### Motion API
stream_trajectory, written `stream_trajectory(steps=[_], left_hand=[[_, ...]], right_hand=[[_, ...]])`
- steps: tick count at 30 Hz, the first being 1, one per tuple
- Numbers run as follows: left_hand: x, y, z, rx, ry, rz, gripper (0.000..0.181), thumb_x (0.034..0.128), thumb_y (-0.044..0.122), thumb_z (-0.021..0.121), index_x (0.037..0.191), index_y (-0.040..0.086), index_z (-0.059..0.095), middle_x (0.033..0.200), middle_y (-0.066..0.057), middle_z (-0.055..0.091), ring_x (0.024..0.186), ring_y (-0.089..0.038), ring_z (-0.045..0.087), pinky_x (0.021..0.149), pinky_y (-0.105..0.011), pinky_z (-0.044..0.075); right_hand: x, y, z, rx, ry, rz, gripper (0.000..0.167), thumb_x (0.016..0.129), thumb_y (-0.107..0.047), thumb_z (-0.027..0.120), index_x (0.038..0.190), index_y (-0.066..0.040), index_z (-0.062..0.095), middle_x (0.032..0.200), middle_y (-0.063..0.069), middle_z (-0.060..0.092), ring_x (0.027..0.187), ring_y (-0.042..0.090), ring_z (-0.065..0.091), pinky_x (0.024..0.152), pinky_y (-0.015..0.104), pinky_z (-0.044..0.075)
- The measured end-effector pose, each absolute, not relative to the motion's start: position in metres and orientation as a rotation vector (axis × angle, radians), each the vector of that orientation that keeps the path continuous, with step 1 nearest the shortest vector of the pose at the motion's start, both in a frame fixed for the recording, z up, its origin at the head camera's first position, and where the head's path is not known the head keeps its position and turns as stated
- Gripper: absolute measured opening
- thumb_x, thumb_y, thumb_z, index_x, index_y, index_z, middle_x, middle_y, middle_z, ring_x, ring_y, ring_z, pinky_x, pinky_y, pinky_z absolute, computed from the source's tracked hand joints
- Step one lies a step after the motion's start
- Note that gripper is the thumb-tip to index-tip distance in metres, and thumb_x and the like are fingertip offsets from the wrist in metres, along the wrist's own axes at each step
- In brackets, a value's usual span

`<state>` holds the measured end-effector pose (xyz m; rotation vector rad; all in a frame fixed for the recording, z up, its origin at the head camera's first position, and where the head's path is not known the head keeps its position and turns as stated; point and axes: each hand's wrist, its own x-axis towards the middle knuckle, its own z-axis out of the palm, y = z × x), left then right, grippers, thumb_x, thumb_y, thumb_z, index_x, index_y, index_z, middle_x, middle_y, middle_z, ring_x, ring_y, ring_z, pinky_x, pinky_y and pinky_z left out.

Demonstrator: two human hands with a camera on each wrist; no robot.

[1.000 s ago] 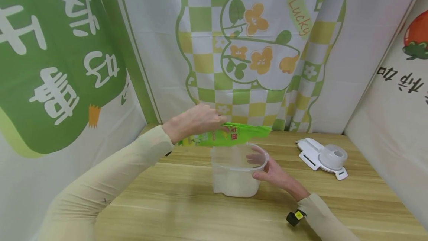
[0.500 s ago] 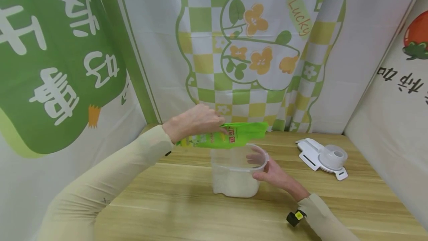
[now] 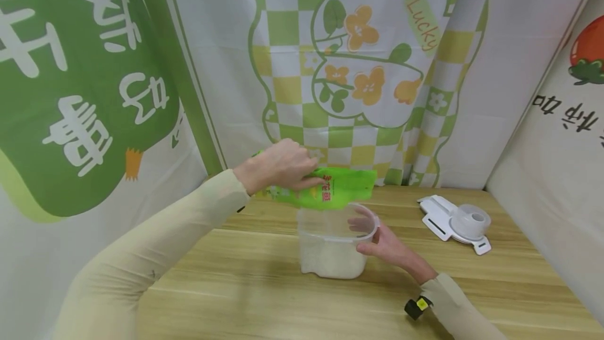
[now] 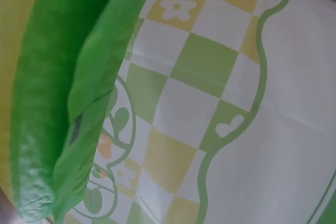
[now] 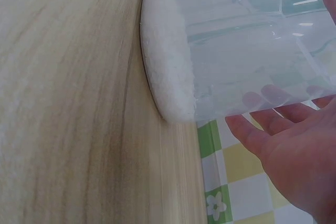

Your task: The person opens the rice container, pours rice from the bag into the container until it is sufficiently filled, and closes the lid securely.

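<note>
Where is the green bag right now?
In the head view, the green bag is held in the left hand above the clear container, left of the white lid.

the left sleeve [image 3: 174, 230] is pale cream, long, plain and close-fitting, in a thin-looking fabric. fine folds gather in it about the elbow, and near them shows a small dark mark [image 3: 153, 274], thin and roughly crossed. the sleeve ends at the wrist in a neat edge, with the left hand [image 3: 284, 164] bare beyond it. a little black piece [image 3: 241, 209] peeks out under that edge, too small to make out. the right sleeve [image 3: 464, 311] is the same cream. beside its end sits a boxy black block [image 3: 412, 310] with a bright yellow patch [image 3: 422, 304]. the right hand [image 3: 391, 248] is bare too.
</note>
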<state>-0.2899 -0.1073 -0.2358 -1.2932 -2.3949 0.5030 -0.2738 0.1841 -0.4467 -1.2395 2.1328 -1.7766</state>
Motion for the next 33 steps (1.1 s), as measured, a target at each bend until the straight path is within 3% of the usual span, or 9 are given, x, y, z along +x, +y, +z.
stream_trajectory(steps=[16,33], left_hand=[[-0.294,-0.105,-0.23,-1.282,-2.317,0.593,0.047,0.0985,0.056,0.046,0.073,0.016,0.05,0.056,0.008,0.039,0.046,-0.006,0.029,0.043,-0.021,0.024],[-0.287,-0.1,-0.217,-1.298,-2.363,0.623,0.048,0.0991,0.055,0.046,0.077,0.015,0.059,0.058,0.007,0.049,0.046,-0.006,0.037,0.042,-0.021,0.033]], right_hand=[[-0.275,0.186,-0.45,-1.218,2.138,-1.766,0.084,0.089,-0.012,0.071,0.152,0.0,0.017,0.139,0.04,0.042,0.126,0.055,0.045,0.097,0.027,0.051],[-0.274,0.183,-0.447,-1.231,2.119,-1.787,0.085,0.089,-0.011,0.072,0.151,0.004,0.016,0.137,0.042,0.041,0.125,0.058,0.043,0.096,0.027,0.051]])
